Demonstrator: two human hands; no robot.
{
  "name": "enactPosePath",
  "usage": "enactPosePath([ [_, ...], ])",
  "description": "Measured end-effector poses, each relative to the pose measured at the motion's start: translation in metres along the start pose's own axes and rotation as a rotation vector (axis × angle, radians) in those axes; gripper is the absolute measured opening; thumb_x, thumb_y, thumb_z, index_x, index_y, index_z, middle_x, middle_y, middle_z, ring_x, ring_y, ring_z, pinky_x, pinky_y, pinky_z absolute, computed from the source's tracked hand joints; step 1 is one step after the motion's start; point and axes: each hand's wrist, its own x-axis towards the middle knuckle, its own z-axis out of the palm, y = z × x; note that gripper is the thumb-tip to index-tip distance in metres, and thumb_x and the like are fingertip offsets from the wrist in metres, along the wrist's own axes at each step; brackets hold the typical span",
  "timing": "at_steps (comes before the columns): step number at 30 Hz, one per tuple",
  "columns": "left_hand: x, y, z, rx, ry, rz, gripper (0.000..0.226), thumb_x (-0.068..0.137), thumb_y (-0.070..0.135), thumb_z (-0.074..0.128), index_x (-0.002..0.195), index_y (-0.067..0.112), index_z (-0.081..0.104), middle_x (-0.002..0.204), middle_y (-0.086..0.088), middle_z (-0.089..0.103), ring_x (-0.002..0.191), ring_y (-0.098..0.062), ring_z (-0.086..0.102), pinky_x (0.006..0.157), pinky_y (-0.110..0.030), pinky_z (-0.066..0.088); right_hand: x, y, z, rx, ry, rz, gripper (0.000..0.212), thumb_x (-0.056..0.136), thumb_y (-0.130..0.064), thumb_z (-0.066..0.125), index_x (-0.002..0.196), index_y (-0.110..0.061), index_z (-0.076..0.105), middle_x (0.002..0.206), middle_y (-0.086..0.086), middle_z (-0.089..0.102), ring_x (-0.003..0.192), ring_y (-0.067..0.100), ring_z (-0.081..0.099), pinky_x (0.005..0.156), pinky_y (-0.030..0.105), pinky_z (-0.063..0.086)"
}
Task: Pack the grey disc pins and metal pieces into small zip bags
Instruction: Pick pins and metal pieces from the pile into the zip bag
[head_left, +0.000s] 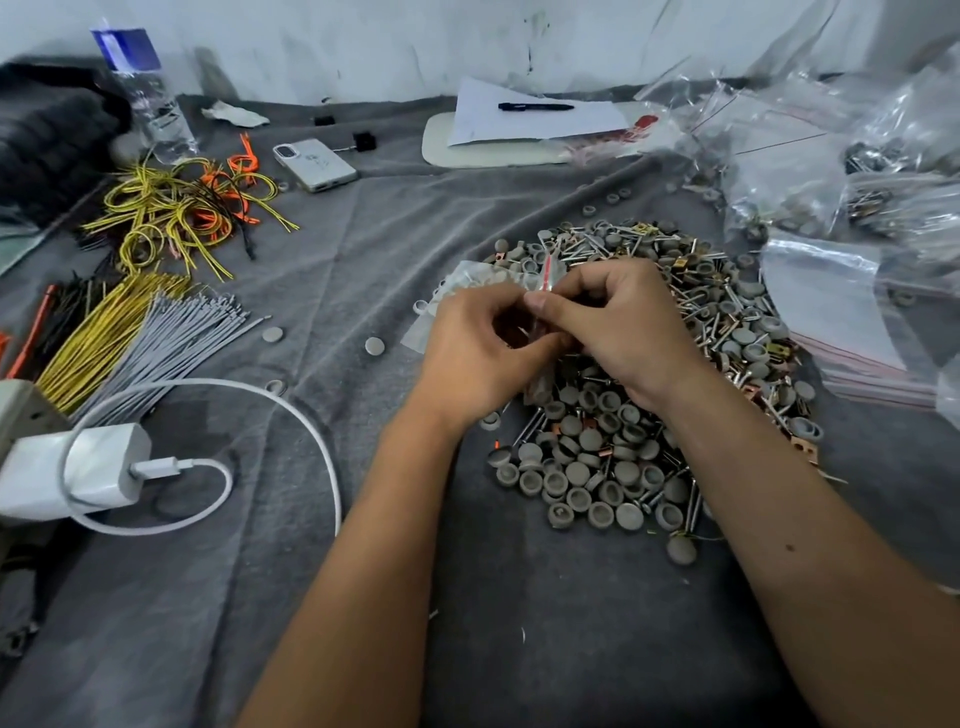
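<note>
A big heap of grey disc pins and metal pieces (613, 457) lies on the grey cloth right of centre. Above its near-left part both hands meet. My left hand (483, 353) and my right hand (618, 327) pinch a small clear zip bag (540, 275) with a red strip between their fingertips. Part of the bag hangs down below the hands, over the heap. What the bag holds is hidden by my fingers. A second clear bag (467, 280) lies flat just behind my left hand.
Empty zip bags (841, 322) are stacked at the right, filled bags (810, 171) behind them. Yellow, orange and grey wires (156, 291) cover the left. A white charger with cable (93, 467) sits front left. A phone (314, 163), bottle (145, 88), and paper with pen (535, 111) stand at the back.
</note>
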Motion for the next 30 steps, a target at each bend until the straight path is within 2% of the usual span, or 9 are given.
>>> enactPosePath([
  [3,0.001,-0.002,-0.002,-0.091,-0.031,-0.002,0.007,0.087,0.013,0.076,0.092,0.009,0.080,0.080,-0.003,0.078,0.076,-0.021,0.075,0.070,-0.042,0.060,0.000,0.000,-0.001,-0.013,0.004,-0.017,0.012,0.087,-0.021,0.082,0.077,-0.020,0.077,0.068,-0.004,0.075,0.060,0.005,0.067,0.058,0.022,0.052],
  [5,0.001,-0.004,-0.003,-0.207,-0.051,-0.050,0.013,0.091,0.011,0.069,0.092,0.009,0.081,0.084,-0.007,0.079,0.080,-0.026,0.076,0.071,-0.039,0.059,0.001,0.000,-0.003,0.009,0.000,-0.027,0.013,0.089,-0.020,0.080,0.076,-0.020,0.077,0.066,-0.006,0.073,0.057,0.002,0.065,0.055,0.018,0.050],
  [9,0.002,-0.005,-0.003,-0.255,-0.022,-0.100,0.021,0.095,0.014,0.063,0.089,0.015,0.083,0.083,-0.009,0.079,0.082,-0.042,0.073,0.077,-0.057,0.057,0.001,0.000,-0.007,0.010,-0.025,-0.015,0.016,0.091,-0.022,0.078,0.076,-0.019,0.074,0.061,-0.010,0.068,0.054,0.001,0.060,0.054,0.015,0.048],
  [12,0.002,-0.004,-0.003,-0.179,0.043,-0.091,0.022,0.092,0.024,0.066,0.082,0.010,0.079,0.076,-0.014,0.076,0.075,-0.046,0.070,0.070,-0.063,0.056,0.000,-0.001,-0.008,-0.024,-0.055,-0.004,0.016,0.094,-0.021,0.074,0.078,-0.018,0.074,0.065,-0.007,0.069,0.057,0.002,0.062,0.056,0.015,0.048],
  [14,0.003,-0.004,-0.003,-0.150,0.098,-0.110,0.028,0.091,0.029,0.066,0.077,0.007,0.076,0.072,-0.019,0.072,0.070,-0.050,0.066,0.065,-0.064,0.054,0.001,0.000,-0.009,-0.046,-0.067,-0.001,0.016,0.096,-0.021,0.071,0.082,-0.013,0.074,0.068,0.001,0.071,0.060,0.009,0.064,0.058,0.022,0.051],
  [17,0.004,-0.004,-0.005,-0.080,0.144,-0.077,0.029,0.091,0.030,0.067,0.072,0.009,0.073,0.065,-0.013,0.070,0.063,-0.042,0.065,0.060,-0.057,0.054,0.001,-0.001,-0.009,-0.082,-0.066,-0.007,0.017,0.098,-0.018,0.068,0.086,-0.007,0.072,0.073,0.010,0.073,0.064,0.024,0.069,0.061,0.039,0.058],
  [19,0.004,-0.003,-0.005,-0.049,0.160,-0.059,0.028,0.091,0.030,0.068,0.070,0.012,0.073,0.063,-0.008,0.070,0.061,-0.037,0.065,0.060,-0.055,0.054,0.001,-0.001,-0.009,-0.080,-0.063,-0.013,0.016,0.098,-0.015,0.067,0.087,-0.004,0.071,0.074,0.010,0.074,0.066,0.029,0.071,0.064,0.043,0.060],
  [24,0.003,-0.004,-0.001,-0.026,0.199,-0.083,0.025,0.093,0.029,0.069,0.072,0.015,0.072,0.066,-0.006,0.070,0.064,-0.037,0.067,0.061,-0.056,0.056,0.002,-0.001,-0.012,-0.052,-0.120,0.009,0.013,0.100,-0.010,0.063,0.092,-0.001,0.070,0.076,0.014,0.074,0.069,0.034,0.070,0.060,0.032,0.057],
  [30,0.003,0.000,0.001,0.107,0.288,-0.008,0.022,0.092,0.021,0.071,0.072,0.012,0.070,0.065,0.000,0.069,0.066,-0.020,0.068,0.065,-0.045,0.055,0.002,-0.003,-0.011,0.031,-0.167,0.058,0.008,0.099,0.000,0.061,0.099,0.001,0.069,0.073,0.005,0.072,0.062,0.015,0.066,0.053,0.021,0.051],
])
